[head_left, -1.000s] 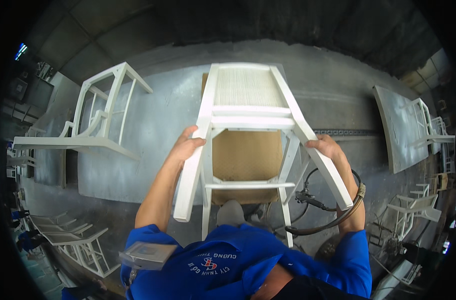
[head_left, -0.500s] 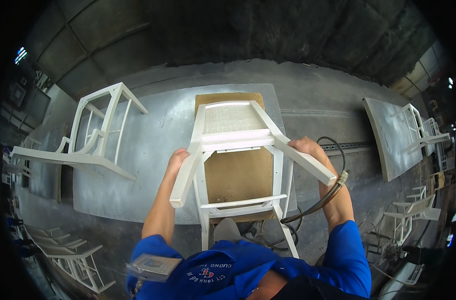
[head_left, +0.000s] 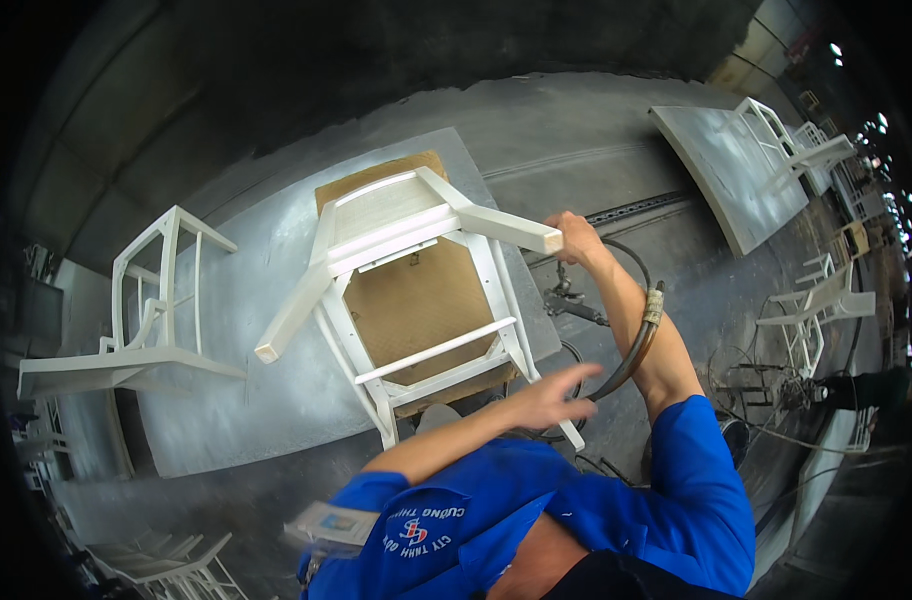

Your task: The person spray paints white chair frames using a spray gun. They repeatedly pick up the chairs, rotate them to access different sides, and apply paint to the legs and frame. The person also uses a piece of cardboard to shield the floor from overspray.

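Nearest, the left hand (head_left: 551, 395) hovers open, fingers spread, holding nothing, just off the lower rail of the white chair frame (head_left: 416, 290); the frame lies tipped on a grey panel (head_left: 246, 340) (cardboard beneath); farther, the right hand (head_left: 574, 238) grips one leg's end. Likely repositioning; next, the free hand must regrip.

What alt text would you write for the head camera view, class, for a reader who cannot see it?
A person in a blue shirt tips a white wooden chair frame on a grey sheet; the right hand grips one leg, the left hand hovers open near the frame's lower end. A hose loops over the right forearm.
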Action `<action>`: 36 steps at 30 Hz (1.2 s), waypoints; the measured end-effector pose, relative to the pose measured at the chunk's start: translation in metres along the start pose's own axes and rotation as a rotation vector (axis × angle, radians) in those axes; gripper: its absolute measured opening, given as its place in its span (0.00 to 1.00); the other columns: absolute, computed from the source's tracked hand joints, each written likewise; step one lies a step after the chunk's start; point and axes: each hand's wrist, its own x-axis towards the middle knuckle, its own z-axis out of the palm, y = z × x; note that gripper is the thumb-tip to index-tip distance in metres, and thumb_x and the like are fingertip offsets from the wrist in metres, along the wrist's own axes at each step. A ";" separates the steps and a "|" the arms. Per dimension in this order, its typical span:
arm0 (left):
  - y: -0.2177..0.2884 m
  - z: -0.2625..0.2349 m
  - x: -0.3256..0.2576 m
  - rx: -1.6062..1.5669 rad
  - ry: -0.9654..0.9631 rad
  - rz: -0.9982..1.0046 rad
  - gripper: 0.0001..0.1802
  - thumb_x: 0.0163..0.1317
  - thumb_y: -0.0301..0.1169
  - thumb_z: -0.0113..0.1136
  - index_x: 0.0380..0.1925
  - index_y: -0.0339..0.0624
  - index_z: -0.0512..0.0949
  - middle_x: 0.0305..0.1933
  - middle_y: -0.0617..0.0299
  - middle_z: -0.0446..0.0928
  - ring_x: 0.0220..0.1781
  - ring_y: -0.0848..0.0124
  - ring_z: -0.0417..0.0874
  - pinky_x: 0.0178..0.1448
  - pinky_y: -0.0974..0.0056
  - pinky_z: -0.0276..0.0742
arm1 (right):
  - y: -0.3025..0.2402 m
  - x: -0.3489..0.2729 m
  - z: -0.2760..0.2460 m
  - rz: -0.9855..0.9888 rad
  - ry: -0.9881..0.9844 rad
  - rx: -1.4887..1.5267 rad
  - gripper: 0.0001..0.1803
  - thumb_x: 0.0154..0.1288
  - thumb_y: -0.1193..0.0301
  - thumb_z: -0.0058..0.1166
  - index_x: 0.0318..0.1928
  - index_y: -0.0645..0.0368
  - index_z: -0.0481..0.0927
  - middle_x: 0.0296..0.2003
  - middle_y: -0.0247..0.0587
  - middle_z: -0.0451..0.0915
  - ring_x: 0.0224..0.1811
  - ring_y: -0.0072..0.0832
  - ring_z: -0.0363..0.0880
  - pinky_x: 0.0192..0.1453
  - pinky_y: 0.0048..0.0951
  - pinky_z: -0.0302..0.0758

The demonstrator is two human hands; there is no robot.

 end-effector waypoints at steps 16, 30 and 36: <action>0.068 0.143 0.086 -0.167 -0.485 0.109 0.08 0.71 0.34 0.52 0.44 0.42 0.73 0.29 0.60 0.77 0.34 0.66 0.84 0.48 0.56 0.77 | 0.248 -0.275 0.212 0.484 -0.407 -0.645 0.42 0.62 0.59 0.65 0.74 0.60 0.66 0.62 0.62 0.80 0.59 0.53 0.85 0.63 0.46 0.82; 0.102 0.155 0.049 -0.030 -0.763 0.312 0.07 0.65 0.29 0.57 0.40 0.38 0.75 0.36 0.47 0.81 0.43 0.47 0.83 0.49 0.48 0.74 | 0.303 -0.188 0.104 1.008 0.132 0.727 0.28 0.72 0.67 0.54 0.65 0.71 0.67 0.42 0.52 0.80 0.42 0.39 0.83 0.34 0.45 0.83; 0.104 0.112 0.023 -0.004 -0.713 0.251 0.11 0.61 0.31 0.62 0.41 0.39 0.75 0.30 0.53 0.78 0.36 0.54 0.82 0.41 0.50 0.73 | 0.113 -0.166 -0.074 0.167 0.626 0.760 0.38 0.80 0.57 0.51 0.83 0.42 0.52 0.36 0.30 0.75 0.33 0.21 0.75 0.22 0.27 0.71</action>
